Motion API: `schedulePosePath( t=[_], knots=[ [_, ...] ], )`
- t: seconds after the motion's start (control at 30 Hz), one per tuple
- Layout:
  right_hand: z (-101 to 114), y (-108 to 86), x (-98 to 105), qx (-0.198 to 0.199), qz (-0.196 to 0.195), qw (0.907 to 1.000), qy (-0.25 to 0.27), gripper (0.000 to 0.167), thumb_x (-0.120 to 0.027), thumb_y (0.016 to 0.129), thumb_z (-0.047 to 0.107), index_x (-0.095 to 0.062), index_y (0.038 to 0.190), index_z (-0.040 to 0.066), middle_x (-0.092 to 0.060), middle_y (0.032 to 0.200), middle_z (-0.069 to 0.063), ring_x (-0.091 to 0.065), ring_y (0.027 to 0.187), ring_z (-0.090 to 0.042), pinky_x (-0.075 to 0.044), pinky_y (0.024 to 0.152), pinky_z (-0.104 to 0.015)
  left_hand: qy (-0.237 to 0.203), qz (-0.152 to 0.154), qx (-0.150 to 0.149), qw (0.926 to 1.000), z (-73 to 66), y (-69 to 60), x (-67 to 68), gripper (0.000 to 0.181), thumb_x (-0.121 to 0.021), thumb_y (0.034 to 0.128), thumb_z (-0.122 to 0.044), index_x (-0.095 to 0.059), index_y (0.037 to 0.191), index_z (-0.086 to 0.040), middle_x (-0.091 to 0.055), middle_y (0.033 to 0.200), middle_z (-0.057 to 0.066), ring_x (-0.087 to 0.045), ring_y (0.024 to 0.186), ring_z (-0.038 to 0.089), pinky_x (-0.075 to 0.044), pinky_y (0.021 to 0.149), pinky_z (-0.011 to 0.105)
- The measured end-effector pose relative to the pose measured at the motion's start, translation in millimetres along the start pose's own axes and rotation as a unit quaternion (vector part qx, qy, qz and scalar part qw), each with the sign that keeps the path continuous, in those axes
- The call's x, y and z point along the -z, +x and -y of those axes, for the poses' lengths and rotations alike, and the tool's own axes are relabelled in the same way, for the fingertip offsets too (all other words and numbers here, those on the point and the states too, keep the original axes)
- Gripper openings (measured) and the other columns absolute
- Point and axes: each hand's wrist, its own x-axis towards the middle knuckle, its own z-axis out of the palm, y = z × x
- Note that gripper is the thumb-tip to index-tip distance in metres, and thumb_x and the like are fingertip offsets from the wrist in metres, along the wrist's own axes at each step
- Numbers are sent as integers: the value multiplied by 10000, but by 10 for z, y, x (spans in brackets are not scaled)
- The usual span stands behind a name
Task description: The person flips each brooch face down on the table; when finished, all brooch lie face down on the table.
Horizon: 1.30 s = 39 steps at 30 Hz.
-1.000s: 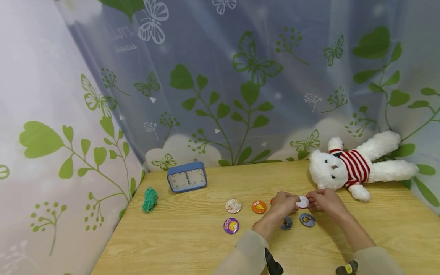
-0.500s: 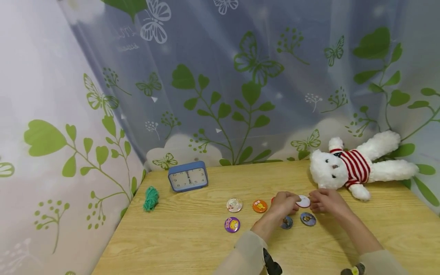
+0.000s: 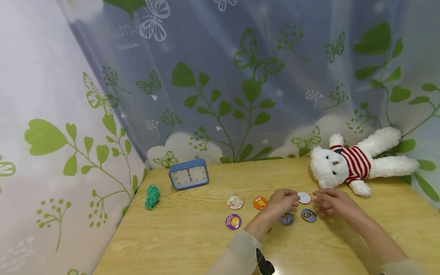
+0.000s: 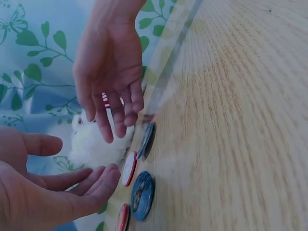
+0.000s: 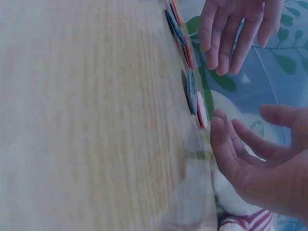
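Note:
A white, red-rimmed button badge (image 3: 304, 198) lies on the table between my two hands. My left hand (image 3: 282, 203) hovers at its left with relaxed fingers, holding nothing. On the other side, my right hand (image 3: 335, 204) is held off the badge, its fingers loosely bent and free. Both palms face each other in the left wrist view. Nearer to me lie two blue picture badges, one (image 3: 308, 215) at the right and one (image 3: 287, 219) partly under my left wrist. A red-edged badge (image 4: 122, 219), hidden behind my left hand in the head view, shows in the left wrist view.
Further left lie an orange badge (image 3: 260, 203), a pale badge (image 3: 235, 202) and a purple badge (image 3: 233, 221). A blue clock (image 3: 189, 175) and a green yarn bundle (image 3: 152, 196) sit at the back left. A white plush bear (image 3: 330, 166) lies at the back right.
My right hand has drawn away to the right from the white badge. My left fingers have eased off its edge. The badges stay where they were.

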Motion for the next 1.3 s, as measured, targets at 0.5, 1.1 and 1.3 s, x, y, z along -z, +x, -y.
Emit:
schedulePosePath(
  t=[0.5, 1.1, 1.3],
  knots=[
    [-12, -212, 48, -1, 260, 9992, -294, 522, -501, 1103, 223, -436, 1437, -173, -676, 1263, -221, -730, 958, -195, -637, 816, -354, 138, 373, -51, 9992, 27, -190, 77, 240, -642, 1008, -136, -714, 1188, 6, -714, 1036, 33, -711, 984, 273, -619, 902, 448],
    [-55, -250, -10, -305, 344, 9987, -215, 546, -514, 1098, 225, -415, 1423, -202, -672, 1263, -213, -728, 947, -199, -647, 802, -374, 231, 82, 84, 9997, 64, -270, -156, 300, -682, 962, -72, -658, 1225, 69, -717, 908, 126, -741, 855, 335, -643, 808, 442],
    [-60, -253, -36, -331, 318, 9988, -156, 545, -524, 1088, 199, -407, 1410, -225, -721, 1157, -150, -735, 908, -202, -647, 786, -363, 327, 67, 103, 9994, 93, -268, -220, 257, -697, 942, -60, -666, 1164, 66, -721, 854, 152, -748, 840, 342, -647, 803, 419]
  ],
)
